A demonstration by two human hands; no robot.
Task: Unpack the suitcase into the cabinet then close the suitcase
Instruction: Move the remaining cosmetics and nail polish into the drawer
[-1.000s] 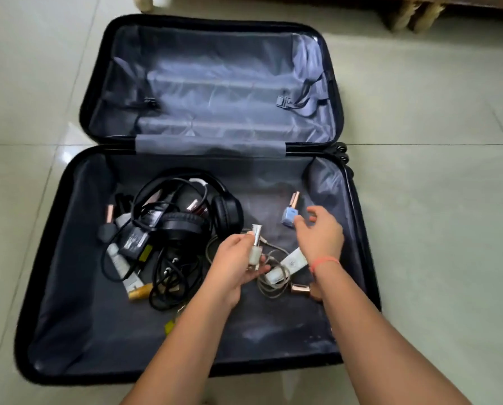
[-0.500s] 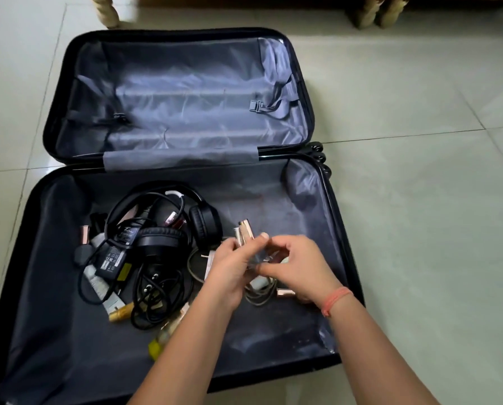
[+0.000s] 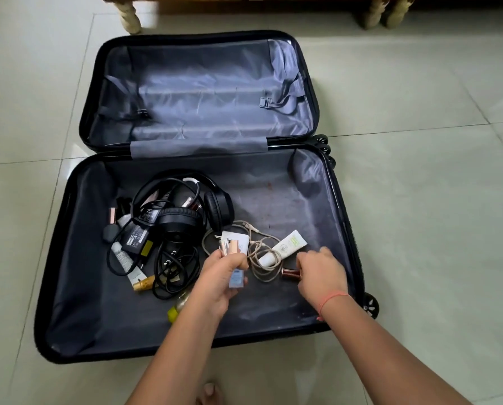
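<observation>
A black suitcase [image 3: 69, 217] lies open on the tiled floor, its far half bare. In the near half sit black headphones [image 3: 215, 210], a black power adapter [image 3: 136, 233] with tangled black cables, a beige cable [image 3: 262, 258] and a white tube [image 3: 288, 245]. My left hand [image 3: 221, 276] grips two small nail polish bottles [image 3: 235, 277], their rose-gold caps sticking out above my fingers. My right hand [image 3: 320, 273] reaches down onto a small bottle with a copper cap [image 3: 290, 273] lying on the lining; my fingers touch its base end.
Turned wooden furniture legs [image 3: 127, 16] stand on the floor beyond the suitcase, more legs [image 3: 384, 13] at the back right. A yellowish bottle [image 3: 177, 308] lies partly hidden under my left forearm. Suitcase wheels [image 3: 371, 305] stick out on the right.
The blue bottle passed from my right hand into my left, which now holds two. My right hand moved down and right to the copper-capped bottle. The view shifted back.
</observation>
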